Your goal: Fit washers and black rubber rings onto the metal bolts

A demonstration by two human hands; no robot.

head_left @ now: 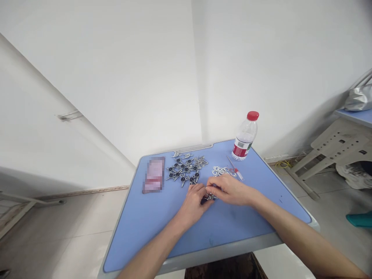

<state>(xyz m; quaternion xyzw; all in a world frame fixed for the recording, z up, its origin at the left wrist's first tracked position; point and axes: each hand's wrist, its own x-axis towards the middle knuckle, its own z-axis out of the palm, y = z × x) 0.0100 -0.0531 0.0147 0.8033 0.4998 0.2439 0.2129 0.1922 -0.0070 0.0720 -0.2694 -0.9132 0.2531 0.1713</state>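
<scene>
Right grip (229, 190): closed, fingertips pinched on the held piece from the right, forearm reaching in from the lower right; a pinch that suits something too small for a whole-hand hold.

Left grip (193, 206): closed as well, fingers curled against the same piece from the other side, probably to steady it against the right fingertips.

Small metal fitting (209, 197): between both grips, near the middle of the bench (139, 236), with a dark part at its lower end; exact shape hidden by fingers.

Loose fittings (183, 170): spread in a single layer just ahead of the hands, black round centres showing, perhaps so that each piece is easy to pick out.

Metal rings (222, 171): a small heap right of the fittings, within easy reach of the right grip.

Small screwdriver (239, 175): lying at a slant beside the rings, its red-and-white handle toward the near edge, likely kept close for quick pickup.

Plastic water bottle (245, 135): upright, red-capped, at the far corner, out of the way of the small parts.

Blurred flat packet (154, 175): at the left of the bench, apart from the metal parts; contents unreadable.
</scene>
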